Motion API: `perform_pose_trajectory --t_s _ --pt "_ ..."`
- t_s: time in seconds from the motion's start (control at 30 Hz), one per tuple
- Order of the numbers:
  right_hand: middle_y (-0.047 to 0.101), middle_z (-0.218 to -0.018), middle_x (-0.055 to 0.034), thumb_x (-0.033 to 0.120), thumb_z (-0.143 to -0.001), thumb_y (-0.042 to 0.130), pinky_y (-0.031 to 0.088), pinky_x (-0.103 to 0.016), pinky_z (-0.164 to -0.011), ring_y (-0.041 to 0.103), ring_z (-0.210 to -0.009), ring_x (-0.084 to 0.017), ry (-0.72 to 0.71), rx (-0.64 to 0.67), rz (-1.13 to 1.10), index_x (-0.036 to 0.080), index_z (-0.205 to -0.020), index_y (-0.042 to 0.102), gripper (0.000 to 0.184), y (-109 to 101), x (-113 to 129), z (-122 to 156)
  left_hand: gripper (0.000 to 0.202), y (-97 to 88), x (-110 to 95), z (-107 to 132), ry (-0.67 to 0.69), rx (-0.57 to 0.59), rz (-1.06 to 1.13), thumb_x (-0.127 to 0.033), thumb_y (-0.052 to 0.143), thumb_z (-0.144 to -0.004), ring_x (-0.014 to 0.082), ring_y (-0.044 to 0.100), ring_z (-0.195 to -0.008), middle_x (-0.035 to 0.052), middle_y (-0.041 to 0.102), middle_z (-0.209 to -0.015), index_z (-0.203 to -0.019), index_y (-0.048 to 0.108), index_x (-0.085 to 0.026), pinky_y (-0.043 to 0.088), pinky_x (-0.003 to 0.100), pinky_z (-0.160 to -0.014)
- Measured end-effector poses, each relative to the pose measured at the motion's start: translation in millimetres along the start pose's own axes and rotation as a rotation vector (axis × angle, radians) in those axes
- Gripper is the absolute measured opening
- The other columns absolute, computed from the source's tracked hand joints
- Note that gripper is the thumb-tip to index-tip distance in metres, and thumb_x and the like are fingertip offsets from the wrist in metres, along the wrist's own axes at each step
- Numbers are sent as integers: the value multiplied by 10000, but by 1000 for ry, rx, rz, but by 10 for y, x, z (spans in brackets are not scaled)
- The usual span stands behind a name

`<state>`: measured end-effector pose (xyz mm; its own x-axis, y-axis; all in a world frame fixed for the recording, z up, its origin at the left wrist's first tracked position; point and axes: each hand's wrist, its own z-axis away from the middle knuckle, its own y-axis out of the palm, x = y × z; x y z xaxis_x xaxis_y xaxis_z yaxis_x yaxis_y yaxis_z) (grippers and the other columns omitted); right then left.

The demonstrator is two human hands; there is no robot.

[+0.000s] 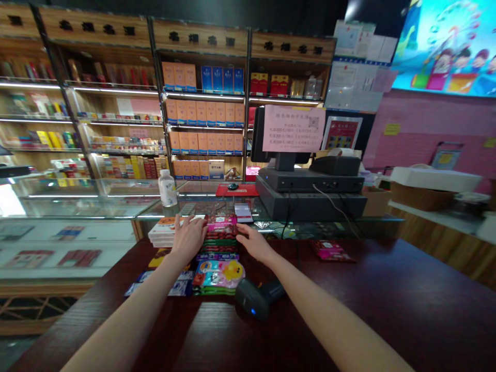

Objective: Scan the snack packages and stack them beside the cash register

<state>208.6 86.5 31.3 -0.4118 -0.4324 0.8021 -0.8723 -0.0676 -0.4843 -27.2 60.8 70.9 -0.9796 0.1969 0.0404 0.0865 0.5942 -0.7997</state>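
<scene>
A pile of flat, colourful snack packets (220,238) lies on the dark wooden counter (372,289), with a pink packet on top. My left hand (188,238) rests flat at its left side, fingers spread and reaching onto the pile beside a stack of orange-and-white boxes (163,231). My right hand (253,243) lies palm down with its fingertips at the pile's right edge. Nearer me are a packet printed with a yellow duck (219,274) and a black barcode scanner (253,298), which lies below my right hand. Neither hand visibly grips anything.
A water bottle (167,188) and a phone-like device (243,212) stand on the glass display case behind the pile. A black till terminal (306,178) sits at right, and a red packet (330,250) lies on the counter. Stocked shelves fill the back.
</scene>
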Motion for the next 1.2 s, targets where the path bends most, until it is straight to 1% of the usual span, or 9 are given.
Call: perform_pose_trajectory --t_s 0.1,0.37,0.47,0.63,0.7,0.8,0.9,1.07,1.2 --pt "642 -1386 -64 220 -905 584 421 -462 -1137 586 -1302 -243 14 -5 24 273 -1408 559 507 44 -11 -7 353 19 -1 -8 -18 30 16 -353 398 -985 350 534 -1289 121 738 -1172 -1124 686 -203 140 670 -1173" --pt "629 -1404 -45 258 -916 585 423 -418 -1133 601 -1278 -223 29 -29 63 258 -1380 595 464 62 46 -2 415 41 11 -27 -65 103 46 -385 346 -1009 335 528 -1308 116 746 -1165 -1176 681 -206 124 680 -1174" --pt "656 -1369 -42 235 -906 594 431 -412 -1127 625 -1242 -213 53 -40 22 242 -1372 601 466 80 57 -7 425 46 13 -36 -89 119 59 -383 327 -1012 323 533 -1305 101 745 -1165 -1197 674 -223 123 667 -1181" --pt "624 -1410 -59 230 -906 606 386 -428 -1157 587 -1294 -214 95 -72 -113 199 -1346 621 442 114 81 -23 418 56 9 -57 -113 163 90 -349 329 -1005 306 531 -1306 110 735 -1183 -1217 668 -225 110 673 -1179" --pt "627 -1404 -72 235 -901 613 377 -423 -1161 589 -1292 -214 127 -71 -179 175 -1325 638 428 114 116 -22 413 51 0 -73 -145 173 131 -337 332 -998 304 548 -1287 103 728 -1203 -1205 675 -238 123 682 -1170" --pt "668 -1349 -74 238 -885 629 368 -408 -1162 608 -1266 -208 190 -96 -291 170 -1273 677 397 107 186 -13 394 40 -11 -112 -195 175 199 -287 364 -962 315 575 -1258 90 722 -1226 -1182 689 -257 145 685 -1161" --pt "701 -1295 -84 229 -851 662 363 -395 -1159 636 -1225 -212 232 -125 -369 168 -1216 718 374 98 243 -7 378 42 -7 -163 -254 184 249 -253 428 -911 309 615 -1210 70 746 -1180 -1178 694 -278 190 647 -1162" --pt "724 -1250 -94 206 -821 680 372 -395 -1145 652 -1198 -223 262 -164 -409 150 -1172 740 360 95 281 -2 374 42 -13 -214 -319 175 271 -239 490 -873 294 661 -1141 54 760 -1155 -1171 709 -294 317 573 -1121" --pt "747 -1207 -56 198 -810 678 377 -393 -1141 659 -1178 -218 244 -167 -417 179 -1131 761 333 105 299 10 384 9 -82 -207 -311 158 264 -242 484 -888 295 665 -1139 62 763 -1147 -1194 711 -285 349 541 -1106"
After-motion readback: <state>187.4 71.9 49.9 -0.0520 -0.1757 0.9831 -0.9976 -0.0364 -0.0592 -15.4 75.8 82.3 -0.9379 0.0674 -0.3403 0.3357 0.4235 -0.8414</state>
